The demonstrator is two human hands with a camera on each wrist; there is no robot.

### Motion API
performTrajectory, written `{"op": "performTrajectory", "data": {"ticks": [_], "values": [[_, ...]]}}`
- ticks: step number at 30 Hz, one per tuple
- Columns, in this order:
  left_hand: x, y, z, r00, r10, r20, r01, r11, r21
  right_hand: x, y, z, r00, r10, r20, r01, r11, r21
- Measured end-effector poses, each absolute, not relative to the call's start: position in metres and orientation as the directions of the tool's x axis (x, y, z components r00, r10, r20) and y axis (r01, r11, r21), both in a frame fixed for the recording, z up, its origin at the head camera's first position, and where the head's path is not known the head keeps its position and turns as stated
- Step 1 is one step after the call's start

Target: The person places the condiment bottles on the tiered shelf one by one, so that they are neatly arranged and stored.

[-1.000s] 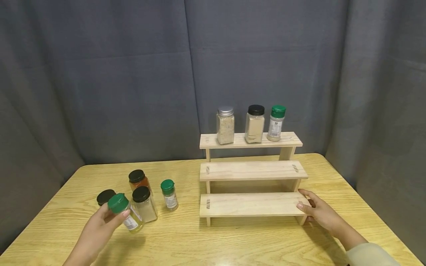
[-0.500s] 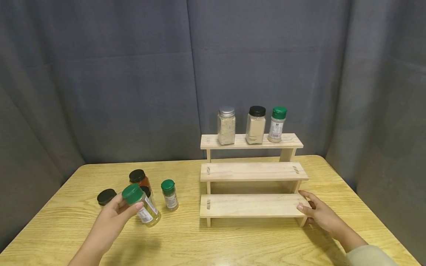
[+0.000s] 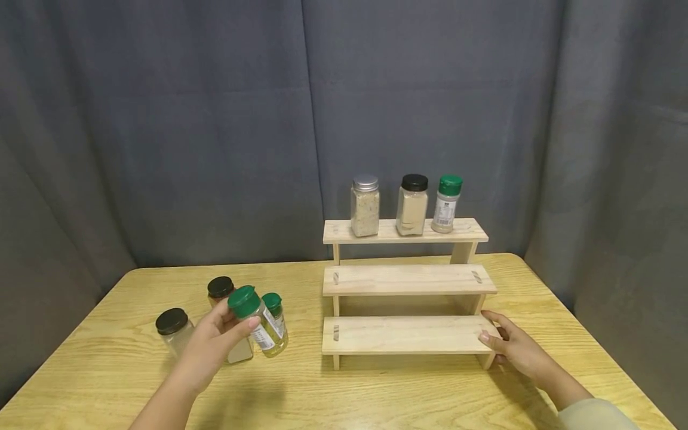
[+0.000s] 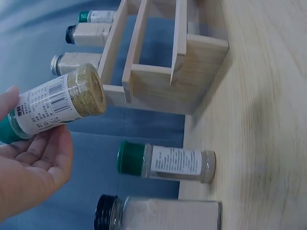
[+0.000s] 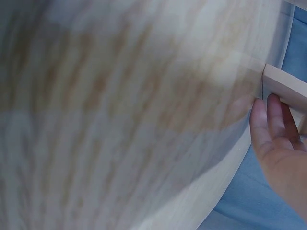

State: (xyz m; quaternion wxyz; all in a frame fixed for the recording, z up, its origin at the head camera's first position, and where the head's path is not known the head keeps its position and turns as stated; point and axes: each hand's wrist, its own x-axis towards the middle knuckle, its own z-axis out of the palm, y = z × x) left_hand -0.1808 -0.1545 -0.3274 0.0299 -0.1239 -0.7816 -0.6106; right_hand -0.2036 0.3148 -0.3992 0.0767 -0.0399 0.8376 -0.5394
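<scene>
My left hand (image 3: 206,349) grips a green-capped spice jar (image 3: 267,334) by its upper part, tilted and raised above the table. In the left wrist view the jar (image 4: 53,103) shows a barcode label and yellowish-green contents. Behind it stands a smaller green-capped shaker (image 3: 273,303), partly covered. At the right, my right hand (image 3: 518,352) holds the end of the lowest step of a three-tier wooden rack (image 3: 403,335), thumb on top and fingers beneath or behind. The right wrist view shows those fingers (image 5: 276,120) against the rack's wood (image 5: 288,88).
Left of the held jar are a black-lidded jar (image 3: 172,322), another black-lidded jar (image 3: 220,288) and a pale-powder jar (image 3: 240,352) partly behind my hand. The rack's top step carries a silver-lidded jar (image 3: 365,209), a black-lidded jar (image 3: 412,209) and a green-capped shaker (image 3: 445,206).
My left hand has carried the green-capped spice jar rightward, past the black-lidded jars and in front of the smaller shaker. The right hand keeps its hold on the rack.
</scene>
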Motion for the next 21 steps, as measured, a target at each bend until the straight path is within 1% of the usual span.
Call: {"op": "performTrajectory", "data": {"ticks": [8,15,21], "values": [[-0.184,-0.142,-0.325,-0.963,0.161,0.215,0.242,0.170,0.955,-0.204,0.314,-0.402,-0.986,-0.146,-0.082,0.015,0.414,-0.910],[-0.189,-0.133,-0.324,-0.967,0.153,0.202,0.225,0.156,0.962,-0.204,0.314,-0.402,-0.987,-0.139,-0.084,0.019,0.417,-0.909],[-0.194,-0.123,-0.321,-0.962,0.176,0.211,0.236,0.133,0.963,-0.204,0.315,-0.400,-0.988,-0.130,-0.085,0.024,0.417,-0.909]]}}
